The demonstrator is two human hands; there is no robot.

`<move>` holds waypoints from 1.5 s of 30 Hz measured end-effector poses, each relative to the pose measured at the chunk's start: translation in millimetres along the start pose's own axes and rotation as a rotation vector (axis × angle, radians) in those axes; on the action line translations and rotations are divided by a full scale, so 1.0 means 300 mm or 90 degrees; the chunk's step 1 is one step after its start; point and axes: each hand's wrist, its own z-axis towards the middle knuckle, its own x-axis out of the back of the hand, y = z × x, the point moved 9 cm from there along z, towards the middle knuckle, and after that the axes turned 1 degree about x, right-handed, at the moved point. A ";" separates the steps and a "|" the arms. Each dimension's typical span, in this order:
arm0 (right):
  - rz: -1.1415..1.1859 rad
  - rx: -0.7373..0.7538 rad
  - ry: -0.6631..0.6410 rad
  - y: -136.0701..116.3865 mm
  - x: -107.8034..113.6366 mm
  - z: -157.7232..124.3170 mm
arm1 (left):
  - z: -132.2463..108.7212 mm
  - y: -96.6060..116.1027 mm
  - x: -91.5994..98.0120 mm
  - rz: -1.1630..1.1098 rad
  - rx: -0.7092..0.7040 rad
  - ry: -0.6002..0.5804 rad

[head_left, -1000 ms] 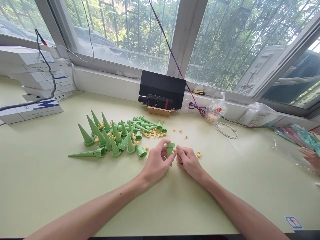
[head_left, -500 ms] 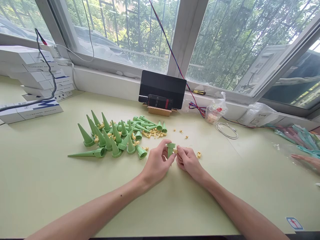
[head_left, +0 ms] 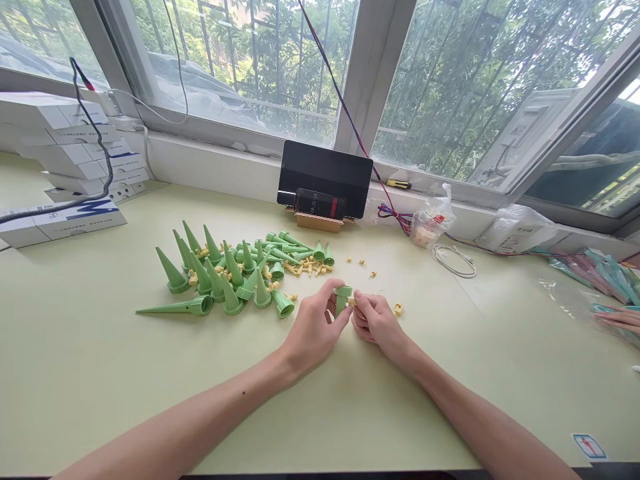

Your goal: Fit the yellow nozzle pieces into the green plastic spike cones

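The left hand (head_left: 314, 323) is at the centre of the frame, its grip closed around a green cone (head_left: 342, 298) that stands with its wide ribbed end up; the lower part is hidden behind the fingers. Just right of it, the right hand (head_left: 377, 320) has its grip pinched shut on a small yellow peg (head_left: 351, 302) — most of the peg is covered by the thumb and fingers. The visible end of the peg points at the side of the cone; whether it touches or enters it is too small to tell.

A loose yellow piece (head_left: 398, 309) lies just beyond the right hand, and three smaller yellow bits (head_left: 373, 275) lie scattered above the hands. Left of centre, a crowd of green cones (head_left: 233, 297) covers part of the pale green worktop (head_left: 300, 427), many upright with tips up, others lying down, with yellow pegs (head_left: 310, 268) among them. One long cone (head_left: 175, 307) lies on its side at the near left edge of the crowd.

Behind, at upper centre, a phone (head_left: 320, 203) leans before a dark tablet (head_left: 325, 167). White boxes (head_left: 60, 113) are stacked at upper left — and at the right edge another person's hand (head_left: 623, 317) shows beside coloured items in clear plastic.
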 end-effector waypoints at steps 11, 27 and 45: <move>0.004 -0.021 -0.013 0.001 -0.003 -0.004 | 0.000 0.003 0.002 0.031 -0.030 0.011; -0.014 0.010 0.038 -0.002 0.034 0.011 | 0.020 -0.077 -0.024 -0.244 0.187 -0.082; -0.248 0.142 0.084 -0.070 0.056 -0.007 | 0.026 -0.062 -0.008 -0.257 0.181 -0.067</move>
